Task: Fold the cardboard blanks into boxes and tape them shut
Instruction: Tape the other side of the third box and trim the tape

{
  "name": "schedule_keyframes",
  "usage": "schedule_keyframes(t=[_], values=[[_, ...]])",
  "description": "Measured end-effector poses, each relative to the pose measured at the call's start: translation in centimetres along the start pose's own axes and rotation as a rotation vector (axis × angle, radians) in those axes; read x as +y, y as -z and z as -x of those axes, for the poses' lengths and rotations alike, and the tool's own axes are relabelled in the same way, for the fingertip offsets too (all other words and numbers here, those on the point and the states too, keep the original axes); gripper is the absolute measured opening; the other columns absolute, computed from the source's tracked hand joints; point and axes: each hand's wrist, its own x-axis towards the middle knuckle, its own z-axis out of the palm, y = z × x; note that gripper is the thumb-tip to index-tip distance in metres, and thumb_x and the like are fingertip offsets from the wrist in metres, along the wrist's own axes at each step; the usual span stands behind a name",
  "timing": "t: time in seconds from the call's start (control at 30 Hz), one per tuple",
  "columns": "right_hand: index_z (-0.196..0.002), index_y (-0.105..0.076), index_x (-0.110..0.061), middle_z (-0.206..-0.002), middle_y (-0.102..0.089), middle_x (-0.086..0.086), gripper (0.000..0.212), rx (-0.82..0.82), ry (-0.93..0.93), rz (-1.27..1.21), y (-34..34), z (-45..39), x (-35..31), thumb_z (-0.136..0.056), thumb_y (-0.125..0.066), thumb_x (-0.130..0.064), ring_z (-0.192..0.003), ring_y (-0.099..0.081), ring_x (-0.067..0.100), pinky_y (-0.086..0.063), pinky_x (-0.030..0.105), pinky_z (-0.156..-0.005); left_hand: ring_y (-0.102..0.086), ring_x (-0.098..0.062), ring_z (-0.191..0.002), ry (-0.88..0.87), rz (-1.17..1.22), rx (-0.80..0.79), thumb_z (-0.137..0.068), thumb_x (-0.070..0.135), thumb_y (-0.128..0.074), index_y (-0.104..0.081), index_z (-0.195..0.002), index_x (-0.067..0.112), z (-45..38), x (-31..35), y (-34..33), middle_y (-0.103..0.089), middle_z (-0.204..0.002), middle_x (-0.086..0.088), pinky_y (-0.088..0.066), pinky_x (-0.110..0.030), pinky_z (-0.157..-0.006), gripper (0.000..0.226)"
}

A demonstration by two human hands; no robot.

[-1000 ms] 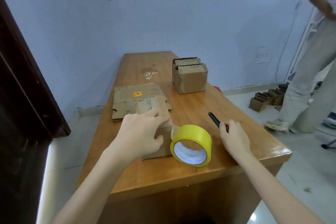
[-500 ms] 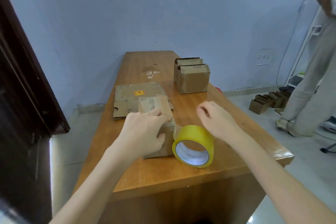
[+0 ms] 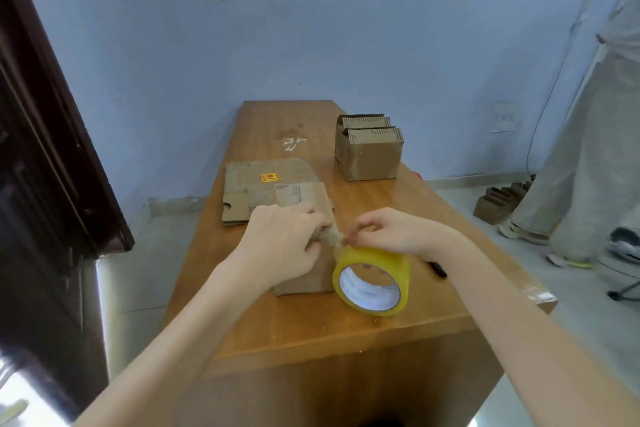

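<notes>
A small folded cardboard box [image 3: 306, 276] stands near the front of the wooden table [image 3: 363, 326]. My left hand [image 3: 282, 246] rests on its top with fingers curled over the right edge. Against the box's right side stands a yellow tape roll [image 3: 372, 281] on its edge. My right hand [image 3: 391, 230] pinches the loose tape end just above the roll, at the box's top corner. Flat cardboard blanks [image 3: 266, 185] lie behind the box.
Two folded boxes [image 3: 369, 147] stand at the back right of the table. A black pen-like tool [image 3: 437, 269] lies right of the roll. A person [image 3: 595, 156] stands on the floor at the right, by more small boxes [image 3: 498, 199]. A dark door frame is on the left.
My right hand left the black tool, swung left over the roll and now pinches the tape end at the box corner. My left hand stayed on the box.
</notes>
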Motion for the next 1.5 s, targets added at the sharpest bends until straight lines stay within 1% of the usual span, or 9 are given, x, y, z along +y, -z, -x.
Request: schedule_keyframes(t=[0.17, 0.3, 0.5, 0.67, 0.87, 0.97, 1.1, 1.23, 1.5], values=[[-0.082, -0.069, -0.014, -0.071, -0.060, -0.008, 0.016, 0.159, -0.016, -0.019, -0.8, 0.5, 1.2, -0.089, -0.061, -0.026, -0.070, -0.055, 0.009, -0.047, 0.028, -0.072, -0.061, -0.019, -0.090, -0.039, -0.017, -0.012, -0.092, 0.038, -0.041, -0.047, -0.131, 0.039, -0.2, -0.3, -0.1, -0.055, -0.112, 0.011, -0.032, -0.026, -0.059, 0.039], [-0.079, -0.070, -0.024, -0.085, -0.066, -0.010, 0.012, 0.290, -0.077, 0.042, -0.1, 0.9, 2.4, -0.086, -0.063, -0.030, -0.085, -0.061, 0.011, -0.050, 0.031, -0.081, -0.060, -0.020, -0.083, -0.045, -0.023, 0.007, -0.092, 0.036, -0.042, -0.046, -0.133, 0.037, -0.1, -0.3, 0.0, -0.056, -0.109, 0.010, -0.030, -0.026, -0.053, 0.041], [-0.098, -0.057, -0.024, -0.080, -0.057, -0.006, 0.017, 0.627, -0.083, 0.652, -2.1, 1.2, 1.3, -0.098, -0.044, -0.034, -0.073, -0.054, 0.018, -0.035, 0.025, -0.055, -0.058, -0.018, -0.050, -0.055, 0.003, 0.078, -0.074, 0.031, -0.053, -0.069, -0.107, 0.030, 0.2, -0.5, -0.6, -0.064, -0.078, 0.011, -0.020, -0.016, -0.042, 0.037], [-0.094, -0.038, -0.016, -0.062, -0.044, -0.001, 0.016, 0.517, -0.177, 0.933, -5.3, -0.3, 1.8, -0.087, -0.045, -0.003, -0.049, -0.036, 0.019, -0.020, 0.027, -0.047, -0.066, -0.019, -0.076, -0.079, -0.001, 0.109, -0.081, 0.029, -0.062, -0.055, -0.128, 0.021, 1.2, -0.8, -0.9, -0.067, -0.101, 0.009, -0.033, -0.021, -0.044, 0.048], [-0.141, -0.025, -0.013, -0.078, -0.053, 0.001, 0.049, 0.468, -0.257, 0.877, -6.3, -1.1, 3.4, -0.099, -0.033, -0.037, -0.054, -0.044, 0.018, -0.024, 0.026, -0.044, -0.062, -0.021, -0.088, -0.138, 0.034, 0.111, -0.055, 0.026, -0.079, -0.068, -0.099, 0.024, 1.3, -1.8, -1.6, -0.063, -0.105, -0.001, -0.033, -0.017, -0.038, 0.045], [-0.148, -0.012, -0.012, -0.119, -0.052, 0.009, 0.078, 0.568, -0.221, 0.693, -5.9, -0.7, 3.1, -0.091, -0.046, -0.053, -0.098, -0.056, 0.024, -0.043, 0.029, -0.065, -0.053, -0.020, -0.109, -0.044, 0.059, 0.095, -0.068, 0.033, -0.070, -0.061, -0.117, 0.028, 1.4, -2.4, -1.5, -0.048, -0.131, -0.002, -0.042, -0.018, -0.048, 0.050], [-0.143, -0.033, -0.017, -0.119, -0.049, -0.001, 0.074, 0.830, 0.217, 0.342, -4.9, 0.1, 2.8, -0.081, -0.058, -0.049, -0.097, -0.053, 0.015, -0.046, 0.031, -0.084, -0.037, 0.002, -0.126, 0.009, 0.502, -0.040, -0.082, 0.039, -0.067, -0.004, -0.150, 0.031, 2.4, -3.9, -0.8, -0.032, -0.143, 0.017, -0.041, -0.020, -0.097, 0.093], [-0.130, -0.052, -0.030, -0.126, -0.050, -0.019, 0.048, 0.511, 0.632, 0.056, -3.6, 0.5, 1.5, -0.085, -0.037, -0.026, -0.118, -0.049, 0.006, -0.043, 0.032, -0.098, -0.037, 0.004, -0.131, 0.039, 0.972, -0.167, -0.084, 0.009, -0.059, -0.010, -0.148, 0.038, 3.3, -6.0, 0.0, -0.046, -0.136, 0.025, -0.027, -0.028, -0.111, 0.086], [-0.116, -0.069, -0.025, -0.128, -0.058, -0.022, 0.041, 0.013, 0.459, -0.088, -1.0, -0.8, 1.3, -0.087, -0.056, 0.002, -0.128, -0.044, -0.002, -0.034, 0.024, -0.108, -0.042, 0.008, -0.126, 0.034, 0.948, -0.118, -0.080, 0.025, -0.067, -0.064, -0.113, 0.035, 3.5, -7.1, -1.9, -0.058, -0.122, 0.028, -0.030, -0.015, -0.106, 0.035]])
